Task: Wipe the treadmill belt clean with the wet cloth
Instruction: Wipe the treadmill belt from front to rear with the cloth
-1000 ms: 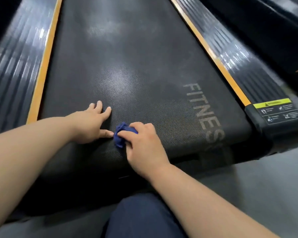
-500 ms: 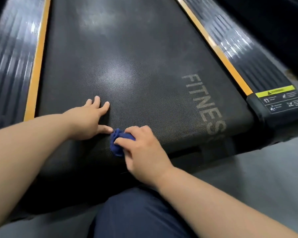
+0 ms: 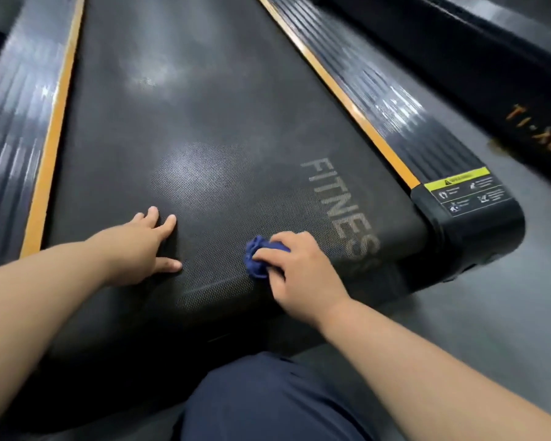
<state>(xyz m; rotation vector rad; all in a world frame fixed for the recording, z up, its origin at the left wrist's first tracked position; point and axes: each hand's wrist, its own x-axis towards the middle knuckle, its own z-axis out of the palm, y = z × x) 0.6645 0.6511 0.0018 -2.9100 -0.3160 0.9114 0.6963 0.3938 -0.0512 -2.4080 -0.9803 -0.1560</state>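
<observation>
Counts: 1 belt [image 3: 204, 122], black and textured, with pale sheen patches along the middle. 1 cloth [image 3: 255, 261], blue and bunched up. 2 hands. 2 ribbed side rails [image 3: 388, 100], one on each side of the belt. 2 orange stripes [image 3: 50, 148], one between each rail and the belt. 1 warning label [image 3: 468, 192], yellow-topped, on the right rail's end cap [image 3: 481, 240]. 1 line of grey lettering [image 3: 341, 211] on the belt. 1 dark blue trouser leg [image 3: 268, 402] at bottom centre. Grey floor [image 3: 490, 313] on the right. 1 second machine [image 3: 458, 58] at top right.

Hands: the left hand [image 3: 140, 246] lies flat on the belt, fingers straight and spread, thumb out, gripping nothing. The right hand [image 3: 303, 272] is curled over the cloth and presses it onto the belt near the rear edge, just left of the lettering. The hands are apart.

Hard to see: the right hand covers most of the cloth, and only a wad shows past the fingertips. On the left hand I can count three fingertips plus the thumb. The lettering reads "FITNES", then curves over the belt end and gets unclear. The label text is too small to read. The orange marking on the second machine is blurred. The left rail, both forearms and the trouser leg are cut off by the frame.
</observation>
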